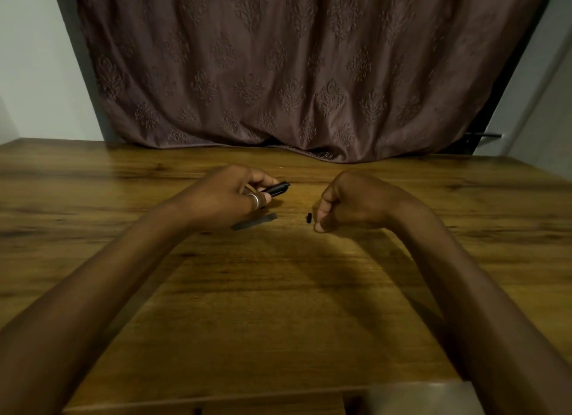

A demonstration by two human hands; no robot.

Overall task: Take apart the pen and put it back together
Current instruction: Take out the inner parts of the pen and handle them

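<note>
My left hand (232, 195), a silver ring on one finger, grips a black pen barrel (277, 188) whose end points to the right. Below that hand a dark, slim pen part (255, 223) lies blurred on the wooden table (278, 291). A small black pen piece (309, 217) sits just left of my right hand (349, 202). That hand's fingers are curled, its fingertips next to the small piece; I cannot tell whether they touch it.
A brown patterned curtain (294, 68) hangs behind the table and drapes onto its far edge. A pale grey object (421, 397) sits at the near edge, bottom right. White walls stand on both sides.
</note>
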